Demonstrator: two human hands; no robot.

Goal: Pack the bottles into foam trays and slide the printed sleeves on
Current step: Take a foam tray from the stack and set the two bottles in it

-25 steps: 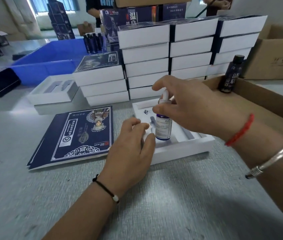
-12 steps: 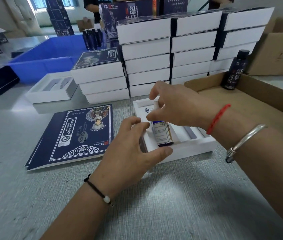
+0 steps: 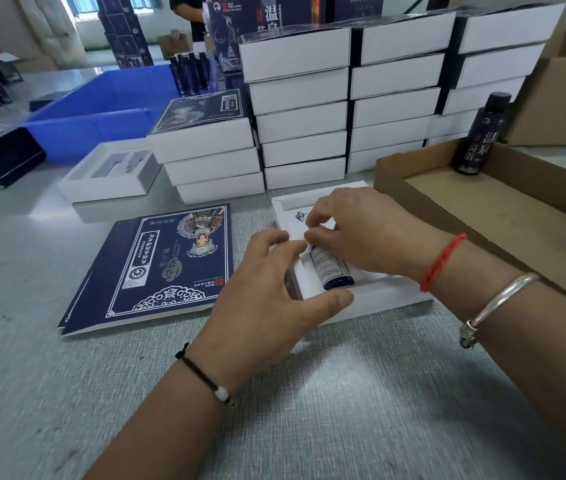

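Lying nearly flat in foam tray [image 3: 371, 303], bottle [image 3: 331, 268], base toward wearer, right hand [image 3: 361, 233] pinching its top.

Grey table [image 3: 361, 403], sleeves [image 3: 157, 268], foam tray [image 3: 371, 303], cardboard tray [image 3: 482, 216], prob. boxes [image 3: 295, 112]

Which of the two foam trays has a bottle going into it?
The foam tray under both hands; its small bottle lies tilted in a slot. The other tray, left, holds none.

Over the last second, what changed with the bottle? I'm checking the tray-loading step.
The small bottle went from upright to lying on its side, tipped down into the foam tray slot by the right hand, which still pinches its cap end. The left hand stayed braced on the tray's near left edge. The printed sleeve and box stacks did not move.
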